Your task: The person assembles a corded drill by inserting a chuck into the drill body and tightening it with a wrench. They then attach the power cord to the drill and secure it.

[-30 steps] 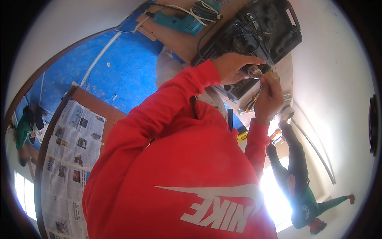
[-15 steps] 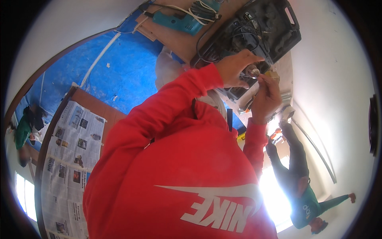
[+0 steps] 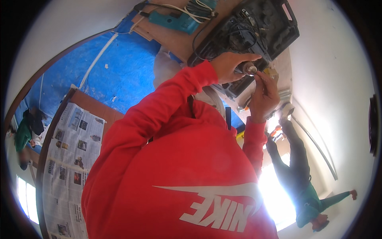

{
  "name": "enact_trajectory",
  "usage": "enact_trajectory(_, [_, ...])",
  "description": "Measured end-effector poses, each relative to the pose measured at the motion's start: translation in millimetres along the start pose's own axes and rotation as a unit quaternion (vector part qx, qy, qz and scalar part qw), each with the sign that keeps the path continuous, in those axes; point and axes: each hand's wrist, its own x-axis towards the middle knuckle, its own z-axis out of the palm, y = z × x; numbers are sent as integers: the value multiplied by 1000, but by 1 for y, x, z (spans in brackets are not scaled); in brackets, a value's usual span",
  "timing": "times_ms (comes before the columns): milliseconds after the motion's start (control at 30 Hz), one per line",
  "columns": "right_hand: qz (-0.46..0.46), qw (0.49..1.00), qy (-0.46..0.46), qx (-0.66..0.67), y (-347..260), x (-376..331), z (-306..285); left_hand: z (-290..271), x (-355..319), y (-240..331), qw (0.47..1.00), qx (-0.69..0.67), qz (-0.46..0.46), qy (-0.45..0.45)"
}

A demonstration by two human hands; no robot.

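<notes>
My left hand [image 3: 227, 67] curls round a small dark cylindrical piece with a round metal end [image 3: 250, 69], the end facing my right hand; its exact kind is unclear. My right hand [image 3: 264, 95] is closed in a pinch, thumb and fingertips right at that metal end. Whatever lies between those fingertips is too small to make out. Just beyond both hands an open black tool case [image 3: 284, 34] holds a dark corded tool [image 3: 242, 38], partly hidden by my left hand.
A teal power tool [image 3: 174, 22] with its cord wound up lies on the wooden surface beyond. Newspaper [image 3: 75, 147] covers a table at left; a blue sheet [image 3: 115, 71] spreads over the floor. One person in green [image 3: 308, 207] is at right, another [image 3: 23, 133] far left.
My left hand has closed in more around the metal-ended piece and shifted slightly left. The metal end has turned a little; my right fingertips stay beside it.
</notes>
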Motion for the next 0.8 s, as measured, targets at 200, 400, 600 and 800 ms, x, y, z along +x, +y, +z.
enact_trajectory(200, [80,993,8,88,-5,-5,0,14,-4,3,991,32,21,126])
enact_trajectory(400, [53,998,8,42,2,-2,1,22,-4,3,986,21,16,167])
enact_trajectory(600, [12,1000,23,14,5,1,4,7,-4,5,996,-4,-3,86])
enact_trajectory(800, [17,996,-65,61,21,-1,-2,-14,-2,16,997,59,-46,-12])
